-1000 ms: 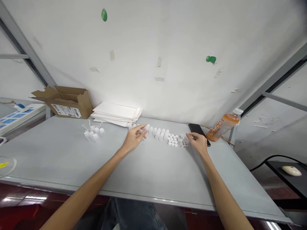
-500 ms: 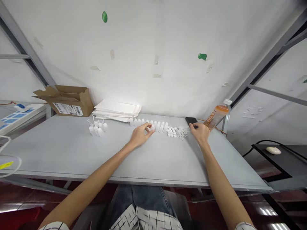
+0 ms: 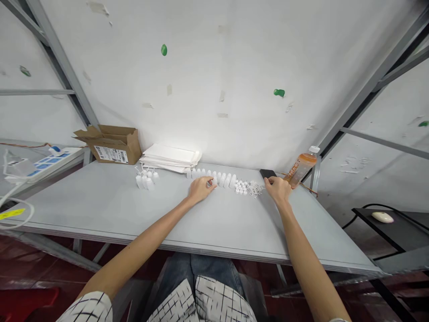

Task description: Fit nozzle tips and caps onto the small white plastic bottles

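Note:
A row of small white bottles (image 3: pixel 217 177) stands along the far part of the grey table (image 3: pixel 100 210). My left hand (image 3: pixel 200 189) rests at the row, fingers curled on one small white bottle. To the right lie small white caps (image 3: pixel 240 186) and a heap of thin white rings (image 3: pixel 256 189). My right hand (image 3: pixel 277 188) sits just right of the rings with fingers pinched; whether it holds anything is too small to see. A black phone (image 3: pixel 267 173) lies just behind it.
A cluster of white bottles with attached loops (image 3: pixel 145 179) stands to the left. Behind are a stack of white sheets (image 3: pixel 169 157) and an open cardboard box (image 3: pixel 112 144). An orange drink bottle (image 3: pixel 300 167) leans at the right. A power strip (image 3: pixel 43 158) lies far left.
The camera has pulled back and tilted up. My left hand slid a little right along the bottle row. My right hand moved back from the phone toward the rings.

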`<state>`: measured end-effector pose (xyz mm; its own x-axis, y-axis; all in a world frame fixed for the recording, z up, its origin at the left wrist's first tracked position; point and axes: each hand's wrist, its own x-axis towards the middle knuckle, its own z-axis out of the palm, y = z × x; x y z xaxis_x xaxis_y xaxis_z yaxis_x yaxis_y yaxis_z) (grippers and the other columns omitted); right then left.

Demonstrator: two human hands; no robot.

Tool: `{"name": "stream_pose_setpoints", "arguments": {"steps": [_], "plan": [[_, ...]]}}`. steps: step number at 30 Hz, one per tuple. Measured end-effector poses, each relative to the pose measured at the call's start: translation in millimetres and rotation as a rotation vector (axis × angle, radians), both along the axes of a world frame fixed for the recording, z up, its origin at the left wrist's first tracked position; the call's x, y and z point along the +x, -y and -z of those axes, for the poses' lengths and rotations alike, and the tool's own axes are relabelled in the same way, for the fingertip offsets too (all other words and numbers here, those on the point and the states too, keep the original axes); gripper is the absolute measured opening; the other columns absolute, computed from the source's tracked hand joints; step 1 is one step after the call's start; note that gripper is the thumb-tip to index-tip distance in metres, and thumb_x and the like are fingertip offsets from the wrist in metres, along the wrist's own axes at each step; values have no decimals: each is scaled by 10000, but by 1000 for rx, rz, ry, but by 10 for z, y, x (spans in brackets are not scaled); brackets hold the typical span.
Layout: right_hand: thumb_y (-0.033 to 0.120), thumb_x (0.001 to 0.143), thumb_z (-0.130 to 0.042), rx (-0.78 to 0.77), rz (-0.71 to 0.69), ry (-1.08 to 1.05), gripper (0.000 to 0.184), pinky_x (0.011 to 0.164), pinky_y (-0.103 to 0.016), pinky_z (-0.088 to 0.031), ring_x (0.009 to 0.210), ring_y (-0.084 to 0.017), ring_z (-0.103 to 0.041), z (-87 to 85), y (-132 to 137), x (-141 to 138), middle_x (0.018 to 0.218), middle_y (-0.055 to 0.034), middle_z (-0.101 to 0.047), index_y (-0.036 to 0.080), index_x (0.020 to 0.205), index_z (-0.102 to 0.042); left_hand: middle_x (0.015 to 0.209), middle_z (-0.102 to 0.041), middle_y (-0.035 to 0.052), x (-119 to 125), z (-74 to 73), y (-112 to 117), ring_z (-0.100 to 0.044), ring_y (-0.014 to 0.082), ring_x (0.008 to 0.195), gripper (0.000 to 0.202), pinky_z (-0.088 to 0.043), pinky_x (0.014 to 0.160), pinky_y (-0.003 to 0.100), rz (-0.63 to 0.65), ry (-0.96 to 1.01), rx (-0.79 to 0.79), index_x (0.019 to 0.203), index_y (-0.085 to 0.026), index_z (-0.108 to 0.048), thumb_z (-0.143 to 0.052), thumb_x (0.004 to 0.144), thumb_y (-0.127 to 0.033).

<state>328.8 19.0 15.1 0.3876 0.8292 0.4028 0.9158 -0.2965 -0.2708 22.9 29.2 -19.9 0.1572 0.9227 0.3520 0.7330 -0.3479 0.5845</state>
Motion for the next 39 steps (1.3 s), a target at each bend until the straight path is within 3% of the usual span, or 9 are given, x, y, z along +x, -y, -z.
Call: {"name": "stream_pose_setpoints", "arguments": {"steps": [3, 8, 23, 39], "plan": [[368, 881, -540, 37, -54, -19, 316, 693, -320, -463, 852, -278, -709, 14, -19, 19, 905, -128, -771, 196, 913, -803, 936, -767, 29, 16, -11, -25, -676, 192, 762, 332, -473, 701, 289, 0, -2, -10, 1084, -197, -739, -697, 798, -359], [371, 874, -532, 85, -140, -16, 323, 679, -303, -449, 857, -268, -701, 21, -34, 27, 902, -104, -776, 190, 861, -798, 876, -768, 33, 29, -34, -25, -685, 201, 759, 224, -465, 679, 280, -9, -42, -9, 934, -204, -771, -695, 788, -356], [366, 881, -541, 99, -176, -63, 299, 704, -305, -450, 883, -262, -692, -14, -18, 30, 928, -90, -773, 196, 835, -783, 988, -759, 72, 97, -61, -88, -677, 254, 902, 202, -457, 708, 311, -23, -185, -33, 890, -197, -780, -680, 830, -362], [361, 878, -547, 89, -189, -89, 289, 707, -310, -451, 904, -265, -691, 0, -28, 37, 950, -89, -774, 198, 849, -784, 988, -746, 71, 129, -31, -81, -675, 251, 888, 191, -435, 672, 304, 4, -159, -38, 857, -206, -783, -683, 830, -366]]}}
